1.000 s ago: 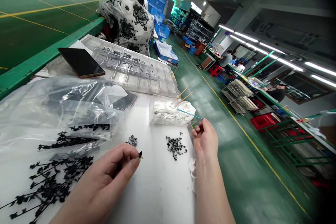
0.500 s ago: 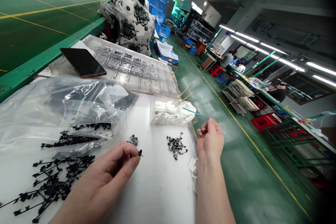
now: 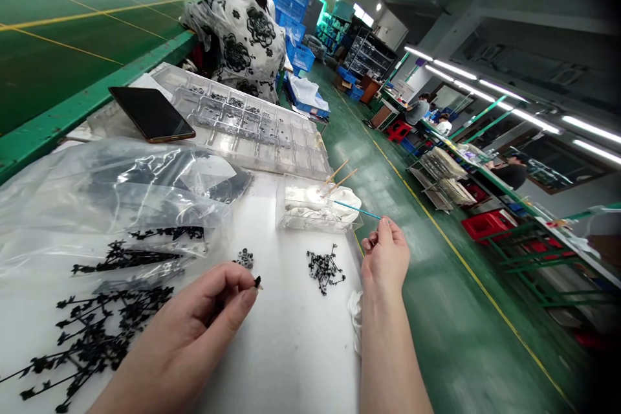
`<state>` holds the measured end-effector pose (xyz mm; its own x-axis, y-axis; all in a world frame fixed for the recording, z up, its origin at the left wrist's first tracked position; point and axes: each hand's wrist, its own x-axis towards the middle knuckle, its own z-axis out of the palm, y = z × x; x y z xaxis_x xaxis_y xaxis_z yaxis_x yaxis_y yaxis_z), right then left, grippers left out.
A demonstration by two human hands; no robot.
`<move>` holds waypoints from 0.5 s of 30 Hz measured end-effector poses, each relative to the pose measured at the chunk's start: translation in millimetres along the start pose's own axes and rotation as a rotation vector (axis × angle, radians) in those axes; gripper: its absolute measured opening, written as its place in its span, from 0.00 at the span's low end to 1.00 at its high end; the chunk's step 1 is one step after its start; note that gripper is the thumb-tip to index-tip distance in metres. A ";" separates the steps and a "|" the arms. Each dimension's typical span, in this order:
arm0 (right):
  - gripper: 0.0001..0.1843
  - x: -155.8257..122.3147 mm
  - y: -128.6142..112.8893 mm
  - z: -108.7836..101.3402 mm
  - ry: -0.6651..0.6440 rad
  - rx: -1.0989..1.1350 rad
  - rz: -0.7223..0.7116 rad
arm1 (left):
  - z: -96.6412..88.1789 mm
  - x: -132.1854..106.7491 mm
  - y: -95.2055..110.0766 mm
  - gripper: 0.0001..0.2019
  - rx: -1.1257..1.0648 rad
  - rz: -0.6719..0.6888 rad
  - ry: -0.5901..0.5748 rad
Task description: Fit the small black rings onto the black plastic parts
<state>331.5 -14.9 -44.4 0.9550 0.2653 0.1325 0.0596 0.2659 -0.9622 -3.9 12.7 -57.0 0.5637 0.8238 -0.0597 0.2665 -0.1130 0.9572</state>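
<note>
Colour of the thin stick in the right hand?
Teal blue along the thin stick pinched in the right hand; shows best in the head view.

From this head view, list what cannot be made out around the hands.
Head view:
Small black part in the left hand: too small, partly covered by that hand.
Held end of the thin blue stick: hidden by the right hand.
Black pieces in the clear plastic bag: blurred by the film.
Black branched pieces: cut off by the left edge.
</note>
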 end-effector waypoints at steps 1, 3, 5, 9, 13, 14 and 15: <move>0.26 -0.4 -0.4 -0.3 0.005 0.001 -0.015 | -0.2 -0.2 0.5 0.19 0.003 0.000 0.005; 0.24 -1.6 -2.6 -0.8 0.015 0.014 -0.047 | -1.1 -0.4 2.1 0.19 0.008 0.004 0.012; 0.23 -3.8 -6.8 -1.0 0.016 0.048 -0.070 | -2.3 -0.2 3.8 0.19 0.013 0.009 0.001; 0.23 -12.3 -18.4 0.3 -0.047 0.147 -0.040 | -4.5 -0.2 5.7 0.17 0.014 0.025 -0.004; 0.21 -29.7 -29.4 5.2 -0.171 0.235 0.099 | -5.9 -0.8 11.9 0.16 -0.006 0.048 0.054; 0.21 -35.3 -31.4 6.9 -0.207 0.266 0.152 | -6.2 -0.8 14.5 0.15 -0.009 0.055 0.069; 0.20 -41.0 -33.1 8.6 -0.242 0.298 0.206 | -6.5 -0.7 17.3 0.15 -0.012 0.060 0.086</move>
<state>287.9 -26.6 -15.9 0.8403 0.5412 0.0312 -0.2455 0.4314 -0.8681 -4.7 13.7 -38.6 0.5090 0.8605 0.0219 0.2247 -0.1574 0.9616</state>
